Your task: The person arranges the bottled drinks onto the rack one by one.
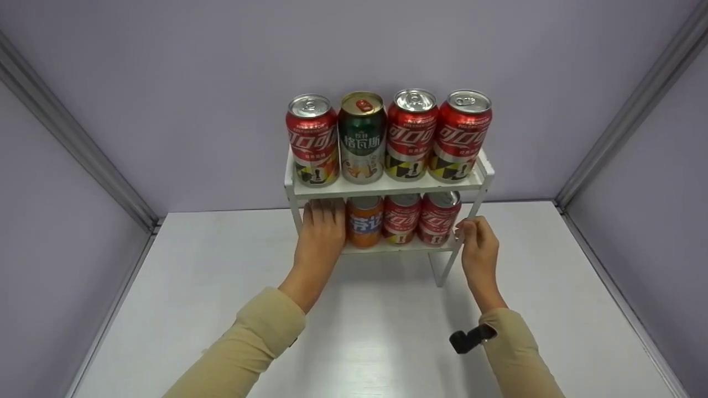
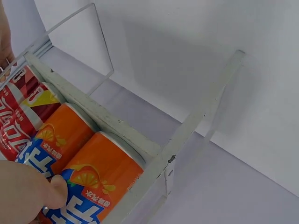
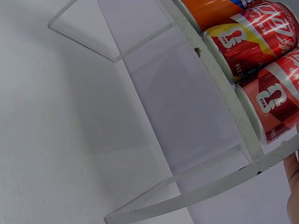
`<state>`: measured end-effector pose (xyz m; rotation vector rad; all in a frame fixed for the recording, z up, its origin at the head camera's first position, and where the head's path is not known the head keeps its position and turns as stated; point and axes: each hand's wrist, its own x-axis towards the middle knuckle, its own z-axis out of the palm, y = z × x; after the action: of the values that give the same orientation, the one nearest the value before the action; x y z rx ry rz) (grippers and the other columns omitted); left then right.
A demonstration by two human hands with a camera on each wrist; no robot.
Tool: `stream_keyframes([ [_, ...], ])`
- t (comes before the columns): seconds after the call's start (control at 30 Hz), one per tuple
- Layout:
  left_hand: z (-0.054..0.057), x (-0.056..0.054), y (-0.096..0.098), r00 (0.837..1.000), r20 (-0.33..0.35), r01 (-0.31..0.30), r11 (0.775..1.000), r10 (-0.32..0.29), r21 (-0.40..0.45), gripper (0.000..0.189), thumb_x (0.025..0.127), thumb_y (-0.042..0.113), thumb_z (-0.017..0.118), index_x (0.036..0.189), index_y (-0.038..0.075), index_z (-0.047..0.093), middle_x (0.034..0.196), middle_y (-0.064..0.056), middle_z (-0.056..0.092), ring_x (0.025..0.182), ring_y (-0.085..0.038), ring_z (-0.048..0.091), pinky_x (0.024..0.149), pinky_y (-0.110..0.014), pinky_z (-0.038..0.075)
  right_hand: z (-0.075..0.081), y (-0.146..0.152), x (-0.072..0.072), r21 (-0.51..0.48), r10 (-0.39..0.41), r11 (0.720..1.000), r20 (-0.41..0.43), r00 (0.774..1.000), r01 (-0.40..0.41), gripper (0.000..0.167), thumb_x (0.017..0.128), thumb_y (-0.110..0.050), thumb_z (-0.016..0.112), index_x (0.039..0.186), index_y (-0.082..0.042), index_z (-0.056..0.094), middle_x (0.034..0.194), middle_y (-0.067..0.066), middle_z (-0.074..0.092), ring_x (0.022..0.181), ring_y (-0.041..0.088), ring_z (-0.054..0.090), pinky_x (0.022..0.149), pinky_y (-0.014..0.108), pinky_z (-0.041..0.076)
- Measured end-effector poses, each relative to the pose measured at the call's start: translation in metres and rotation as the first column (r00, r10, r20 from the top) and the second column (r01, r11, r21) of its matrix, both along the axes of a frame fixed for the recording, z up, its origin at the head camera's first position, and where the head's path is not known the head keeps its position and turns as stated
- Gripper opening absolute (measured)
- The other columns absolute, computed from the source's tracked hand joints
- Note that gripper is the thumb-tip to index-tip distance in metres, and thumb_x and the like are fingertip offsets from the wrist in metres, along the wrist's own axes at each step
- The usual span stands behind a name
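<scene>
My left hand (image 1: 322, 229) grips an orange soda can (image 2: 110, 170) at the left end of the lower shelf. Its thumb lies against the can's printed side in the left wrist view, while the head view has the can hidden behind the hand. Beside it stand a second orange soda can (image 1: 365, 224) and two red cola cans (image 1: 401, 218). At the opposite end, my right hand (image 1: 480, 246) holds the right-hand leg of the white two-tier rack (image 1: 387, 189), its fingers partly behind that leg in the right wrist view.
Along the upper shelf stand a green-and-white can (image 1: 362, 141) and three red cola cans (image 1: 312, 141). The rack rests on a white table (image 1: 221, 265) near the grey back wall (image 1: 221, 110). Grey side panels with metal posts flank the table.
</scene>
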<state>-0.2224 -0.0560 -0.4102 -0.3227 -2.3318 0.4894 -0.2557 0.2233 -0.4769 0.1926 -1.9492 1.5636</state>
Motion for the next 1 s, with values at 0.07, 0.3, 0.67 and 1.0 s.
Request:
stream_keyframes([
  [0.07, -0.002, -0.001, 0.001, 1.0, -0.013, -0.008, 1.0, 0.008, -0.006, 0.033, 0.094, 0.014, 0.068, 0.122, 0.0, 0.057, 0.107, -0.019, 0.066, 0.101, -0.032, 0.062, 0.092, -0.041, 0.052, -0.001, 0.0, -0.001, -0.006, 0.008, 1.0, 0.01, 1.0, -0.008, 0.057, 0.095, -0.047, 0.047, 0.09, 0.009, 0.056, 0.081, 0.004, 0.059, 0.077, 0.01, 0.054, 0.072, 0.021, 0.044],
  [0.3, -0.007, -0.005, 0.007, 0.998, -0.007, -0.065, 0.997, 0.065, -0.029, 0.036, 0.097, 0.018, 0.064, 0.127, 0.0, 0.054, 0.111, -0.019, 0.065, 0.105, -0.033, 0.061, 0.096, -0.041, 0.05, 0.0, 0.001, -0.001, -0.001, 0.001, 1.0, 0.025, 1.0, -0.001, 0.056, 0.094, -0.047, 0.047, 0.09, 0.008, 0.056, 0.081, 0.002, 0.059, 0.077, 0.01, 0.054, 0.071, 0.021, 0.045],
  [0.67, -0.01, -0.006, 0.011, 0.995, 0.073, -0.063, 0.998, 0.063, 0.005, 0.058, 0.093, 0.022, 0.069, 0.138, -0.004, 0.044, 0.13, -0.022, 0.052, 0.12, -0.035, 0.054, 0.105, -0.042, 0.042, 0.024, -0.009, 0.013, 0.03, -0.049, 0.998, 0.034, 0.998, 0.048, 0.05, 0.1, -0.034, 0.046, 0.091, 0.014, 0.055, 0.082, 0.016, 0.061, 0.079, 0.014, 0.057, 0.072, 0.02, 0.045],
  [1.0, -0.03, 0.025, 0.01, 0.987, 0.106, 0.102, 0.979, -0.122, 0.179, 0.077, 0.083, 0.019, 0.076, 0.146, -0.004, 0.038, 0.149, -0.025, 0.036, 0.137, -0.038, 0.037, 0.112, -0.05, 0.032, 0.002, 0.014, 0.014, 0.128, -0.02, 0.992, 0.061, 0.998, 0.012, 0.018, 0.1, -0.003, 0.055, 0.113, 0.006, 0.062, 0.097, 0.014, 0.065, 0.092, 0.013, 0.062, 0.078, 0.016, 0.048],
])
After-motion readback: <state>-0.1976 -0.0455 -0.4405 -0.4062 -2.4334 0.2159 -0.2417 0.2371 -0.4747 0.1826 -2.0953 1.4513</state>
